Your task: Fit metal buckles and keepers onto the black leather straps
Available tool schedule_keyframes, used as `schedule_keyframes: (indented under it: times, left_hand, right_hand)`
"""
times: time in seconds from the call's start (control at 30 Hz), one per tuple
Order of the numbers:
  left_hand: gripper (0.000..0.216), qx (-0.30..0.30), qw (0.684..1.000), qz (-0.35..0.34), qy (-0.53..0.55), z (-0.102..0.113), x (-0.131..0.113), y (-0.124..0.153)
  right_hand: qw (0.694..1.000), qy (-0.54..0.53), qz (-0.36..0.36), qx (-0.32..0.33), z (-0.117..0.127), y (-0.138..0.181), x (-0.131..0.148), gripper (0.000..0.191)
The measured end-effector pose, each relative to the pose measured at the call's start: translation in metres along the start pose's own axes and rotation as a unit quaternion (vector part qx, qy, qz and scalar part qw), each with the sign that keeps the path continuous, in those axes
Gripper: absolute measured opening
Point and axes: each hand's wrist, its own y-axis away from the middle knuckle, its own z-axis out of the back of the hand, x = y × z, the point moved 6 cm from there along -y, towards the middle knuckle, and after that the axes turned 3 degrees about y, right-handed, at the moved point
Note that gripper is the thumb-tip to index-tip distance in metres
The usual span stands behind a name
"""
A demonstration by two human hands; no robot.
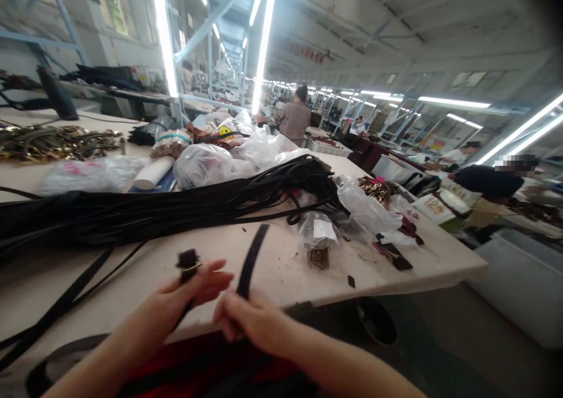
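Our right hand (246, 317) pinches a strap (252, 258) (tip toward the table's (281, 257) far edge) beside the metal-trimmed piece (189, 259) our left hand (193, 289) loosely grips.

One left hand (197, 289) and one right hand (248, 316) make two. There is one short black strap (251, 262) in the right hand, one white roll (153, 173), one yellow smiley face (226, 132), and one long pile of black straps (176, 207), too many to count. At least three other people (294, 121) are there.

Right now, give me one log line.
left hand: holds dark gold-trimmed piece | right hand: holds black strap | table: black strap bundle
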Motion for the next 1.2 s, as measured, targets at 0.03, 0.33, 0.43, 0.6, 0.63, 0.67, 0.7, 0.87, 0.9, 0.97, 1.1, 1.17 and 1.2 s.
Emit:
schedule_keyframes:
  times: [0.03,0.33,0.43,0.6,0.63,0.67,0.7,0.87,0.9,0.97,1.1,1.17,1.2]
  left_hand:
    - [0.051,0.03,0.999,0.015,0.021,-0.02,0.004,-0.005]
    - [0.069,-0.027,0.998,0.031,-0.053,-0.012,0.034,-0.021]
    - [0.071,-0.036,0.992,0.031,-0.12,-0.011,0.034,-0.017]
    - [0.08,-0.012,0.986,0.037,-0.165,-0.035,0.03,-0.019]
    - [0.081,-0.009,0.985,0.042,-0.168,-0.037,0.03,-0.018]
    - [0.081,-0.008,0.984,0.049,-0.173,-0.037,0.031,-0.017]
    - [0.078,-0.007,0.982,0.055,-0.181,-0.035,0.032,-0.016]
    - [0.062,0.028,0.97,0.063,-0.235,-0.027,0.046,-0.015]
    - [0.06,0.034,0.97,0.056,-0.233,-0.028,0.048,-0.016]
    - [0.054,0.037,0.971,0.031,-0.234,-0.031,0.049,-0.019]
    - [0.035,0.034,0.959,-0.074,-0.273,-0.055,0.031,-0.022]
    - [0.027,0.031,0.95,-0.122,-0.285,-0.068,0.021,-0.022]
    - [0.024,0.026,0.946,-0.142,-0.291,-0.071,0.018,-0.023]
  right_hand:
    - [0.999,0.023,-0.031,0.034,-0.02,-0.002,-0.017,0.032]
    - [0.834,0.514,-0.053,-0.195,0.145,0.032,-0.031,0.021]
    - [0.76,0.579,-0.103,-0.275,0.227,0.037,-0.043,0.021]
    - [0.727,0.621,-0.128,-0.261,0.264,0.013,-0.074,0.01]
    - [0.729,0.62,-0.128,-0.262,0.264,0.009,-0.078,0.011]
    - [0.733,0.615,-0.127,-0.263,0.265,0.006,-0.079,0.012]
    - [0.739,0.606,-0.125,-0.266,0.267,0.005,-0.08,0.012]
    - [0.779,0.53,-0.096,-0.32,0.283,0.022,-0.062,0.008]
    - [0.787,0.51,-0.085,-0.336,0.283,0.029,-0.056,0.011]
    - [0.812,0.462,-0.059,-0.352,0.275,0.039,-0.043,0.015]
    - [0.898,0.339,-0.012,-0.282,0.212,0.032,-0.029,0.023]
    - [0.946,0.24,0.002,-0.218,0.168,0.019,-0.027,0.029]
    - [0.965,0.181,0.006,-0.188,0.146,0.012,-0.026,0.032]
